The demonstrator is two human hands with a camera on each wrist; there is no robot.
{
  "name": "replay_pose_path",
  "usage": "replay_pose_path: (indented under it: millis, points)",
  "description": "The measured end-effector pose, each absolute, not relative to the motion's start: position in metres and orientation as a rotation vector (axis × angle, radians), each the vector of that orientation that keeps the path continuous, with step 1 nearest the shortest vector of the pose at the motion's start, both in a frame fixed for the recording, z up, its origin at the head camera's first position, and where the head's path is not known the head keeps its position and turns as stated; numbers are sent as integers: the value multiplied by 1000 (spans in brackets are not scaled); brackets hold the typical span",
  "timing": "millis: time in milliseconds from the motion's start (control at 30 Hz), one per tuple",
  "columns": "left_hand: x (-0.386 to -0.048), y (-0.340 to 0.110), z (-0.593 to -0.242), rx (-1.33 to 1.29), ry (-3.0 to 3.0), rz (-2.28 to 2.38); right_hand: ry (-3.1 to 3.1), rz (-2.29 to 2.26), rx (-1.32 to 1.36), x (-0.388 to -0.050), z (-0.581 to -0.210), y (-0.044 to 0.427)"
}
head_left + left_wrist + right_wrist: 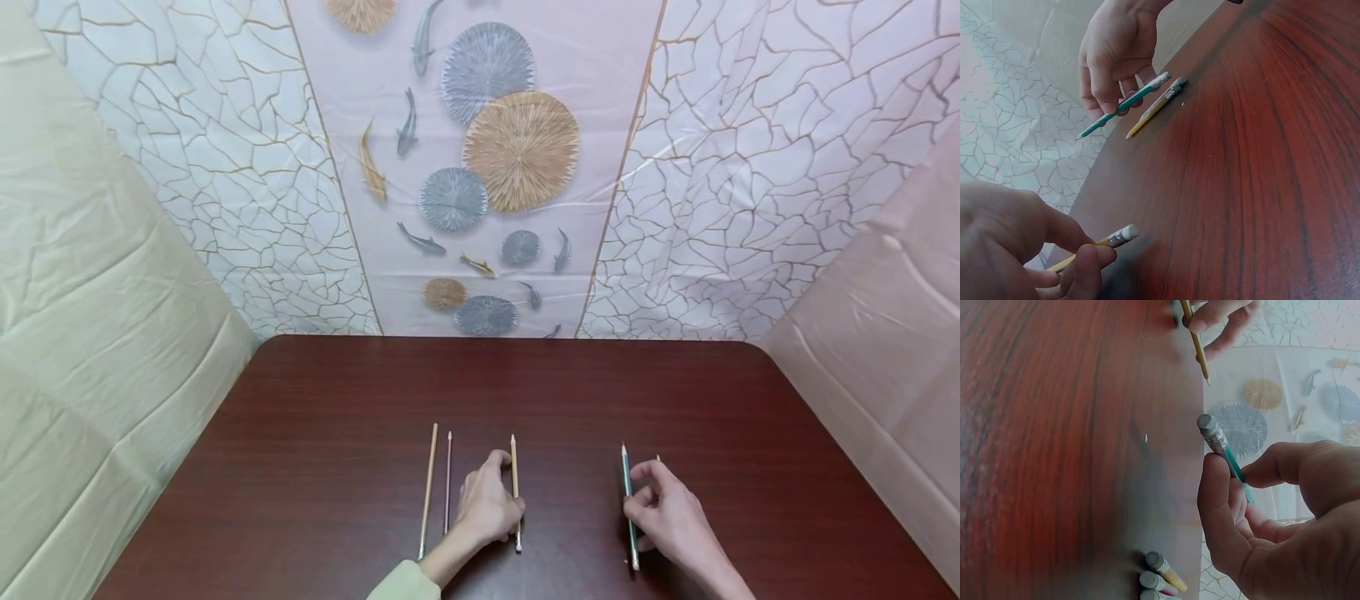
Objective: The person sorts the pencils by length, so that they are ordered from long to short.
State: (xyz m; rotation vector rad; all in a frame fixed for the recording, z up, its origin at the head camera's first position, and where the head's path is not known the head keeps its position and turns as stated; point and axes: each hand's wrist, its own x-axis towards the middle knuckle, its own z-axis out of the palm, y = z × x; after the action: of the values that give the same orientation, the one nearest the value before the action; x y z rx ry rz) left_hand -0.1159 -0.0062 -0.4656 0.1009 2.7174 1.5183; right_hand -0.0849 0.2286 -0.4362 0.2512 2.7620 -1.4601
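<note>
Yellow pencil (pixel 514 472), green pencil (pixel 626 472), long axes roughly parallel, pointing forward

I see dark red table (pixel 337 383); patterned backdrop (pixel 480 242) behind its far edge; plain pale sheets (pixel 82 333) flanking left and right edges.

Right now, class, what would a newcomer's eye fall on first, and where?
A big gold disc on the backdrop stands out, beyond the dark red table. Lower in the head view, the left hand pinches a yellow pencil; to its right, the right hand pinches a green pencil.
</note>
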Motion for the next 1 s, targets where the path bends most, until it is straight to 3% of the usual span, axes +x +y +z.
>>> replay_pose_path:
  millis: [1000]
  points:
    - [-114, -31, -461, 111, 2845, 1377, 2740, -1496, 176, -91, -437, 215]
